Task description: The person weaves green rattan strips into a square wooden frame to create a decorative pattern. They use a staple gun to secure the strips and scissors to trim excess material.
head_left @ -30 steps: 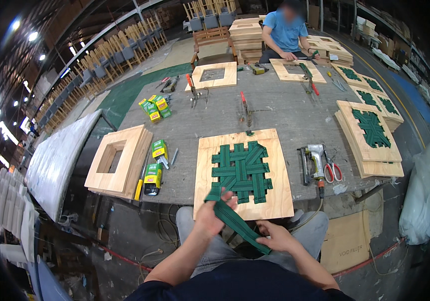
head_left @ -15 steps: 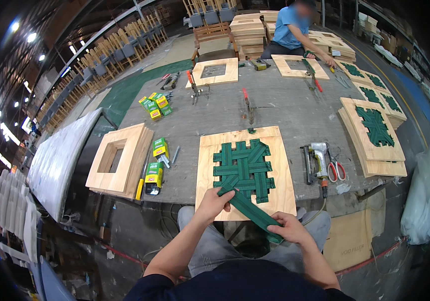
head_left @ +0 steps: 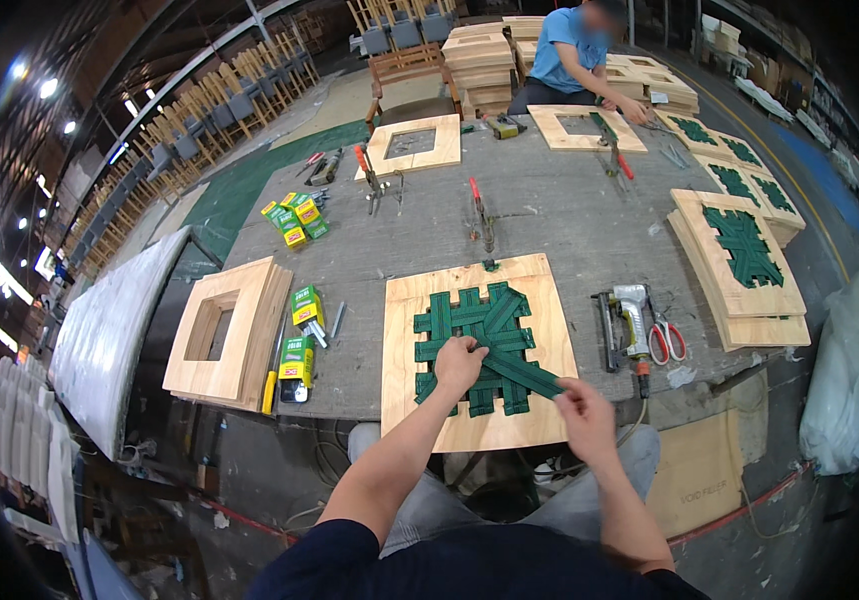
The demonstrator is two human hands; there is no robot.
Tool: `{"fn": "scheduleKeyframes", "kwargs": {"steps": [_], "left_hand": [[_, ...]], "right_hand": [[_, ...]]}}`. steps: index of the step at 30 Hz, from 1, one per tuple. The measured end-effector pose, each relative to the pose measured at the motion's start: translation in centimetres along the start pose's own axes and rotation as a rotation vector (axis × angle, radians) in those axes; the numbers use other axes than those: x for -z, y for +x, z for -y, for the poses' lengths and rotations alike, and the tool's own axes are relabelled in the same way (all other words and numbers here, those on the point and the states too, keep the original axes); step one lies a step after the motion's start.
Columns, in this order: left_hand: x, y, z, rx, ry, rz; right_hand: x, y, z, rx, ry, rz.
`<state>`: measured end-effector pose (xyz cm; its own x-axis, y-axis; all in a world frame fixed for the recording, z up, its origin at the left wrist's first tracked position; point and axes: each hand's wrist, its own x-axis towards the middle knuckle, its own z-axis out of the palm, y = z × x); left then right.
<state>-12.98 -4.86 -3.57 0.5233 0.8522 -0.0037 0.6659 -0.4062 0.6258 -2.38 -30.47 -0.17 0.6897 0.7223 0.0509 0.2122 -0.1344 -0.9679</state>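
Observation:
In front of me a square wooden panel (head_left: 404,300) lies over the table's near edge. Dark green webbing (head_left: 439,318) is woven across its middle. A loose strip of green webbing (head_left: 521,374) runs slantwise over the weave, down to the right. My left hand (head_left: 459,366) is closed at the strip's upper end, thumb and fingers on it near the middle of the weave. My right hand (head_left: 586,414) pinches the other end beside the panel's right edge. The strip looks taut between them.
Right of the panel are a staple gun (head_left: 634,318) and red-handled scissors (head_left: 665,342). Wooden frames (head_left: 249,310) and green-yellow boxes (head_left: 296,358) stand left. Finished-looking webbed panels (head_left: 694,215) are stacked at right. Locking pliers (head_left: 480,212) lie beyond. A co-worker (head_left: 569,60) sits across the table.
Both hands have moved up and away from me. The strip swung from hanging past the panel's near edge to lying across the weave. My view shifted slightly.

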Motion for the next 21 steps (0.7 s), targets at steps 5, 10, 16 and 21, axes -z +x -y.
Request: {"fn": "scheduleKeyframes", "kwargs": {"steps": [5,10,16,21], "left_hand": [[0.1,-0.1,-0.5,0.015,-0.016,0.037],[0.4,0.2,0.4,-0.01,-0.029,0.046],[1.3,1.3,0.1,-0.059,-0.062,0.335],[4.3,5.1,3.2,-0.137,-0.001,0.07]], "right_hand": [[-7.2,3.3,1.4,-0.461,0.541,0.4],[-10.1,7.7,2.1,-0.638,0.491,0.547],[-10.5,9.4,1.4,-0.717,0.285,0.588],[-11.6,9.5,2.1,-0.758,0.493,0.547]]}}
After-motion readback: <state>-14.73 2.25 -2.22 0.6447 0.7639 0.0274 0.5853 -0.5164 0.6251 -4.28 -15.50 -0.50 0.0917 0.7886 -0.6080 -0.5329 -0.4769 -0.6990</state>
